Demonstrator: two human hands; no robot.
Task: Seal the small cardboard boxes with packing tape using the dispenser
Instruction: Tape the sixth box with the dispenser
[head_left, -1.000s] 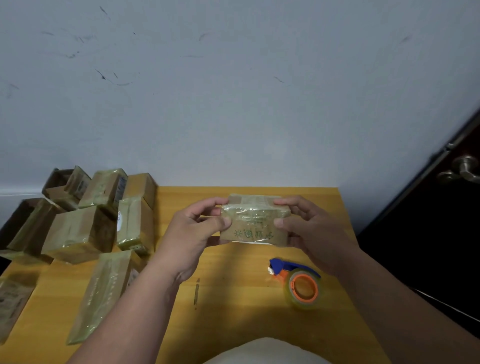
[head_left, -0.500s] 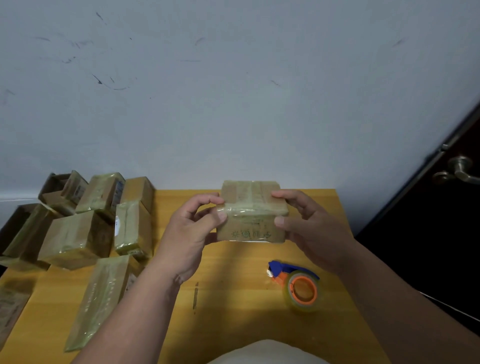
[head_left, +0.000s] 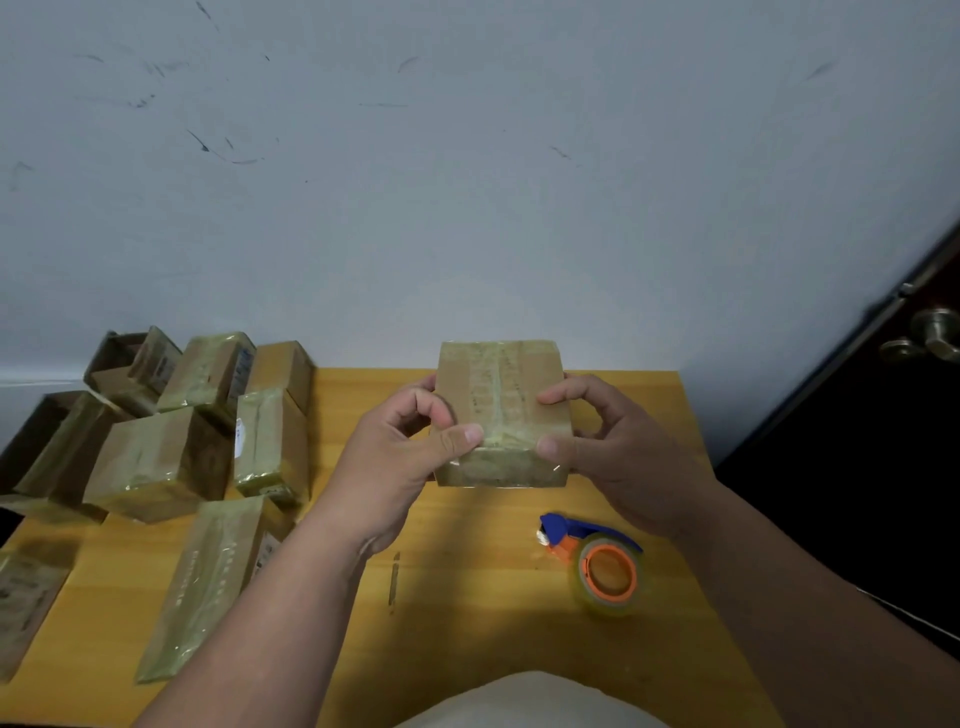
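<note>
Above desk (head_left: 467, 597) centre: 1 taped box (head_left: 501, 410), pinched between left hand (head_left: 400, 462) and right hand (head_left: 618, 457). Dispenser (head_left: 597, 561) at 5 o'clock, idle. Advice: thumbs should press the tape flat along the near edge.

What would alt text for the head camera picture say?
Two hands, left and right, hold a taped cardboard box above a wooden table. A tape dispenser lies beneath; more taped boxes crowd the left.

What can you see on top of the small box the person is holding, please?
A strip of clear packing tape runs down the middle of the box top and over its near edge, where the left hand and right hand pinch it. Whatever is inside is hidden.
</note>
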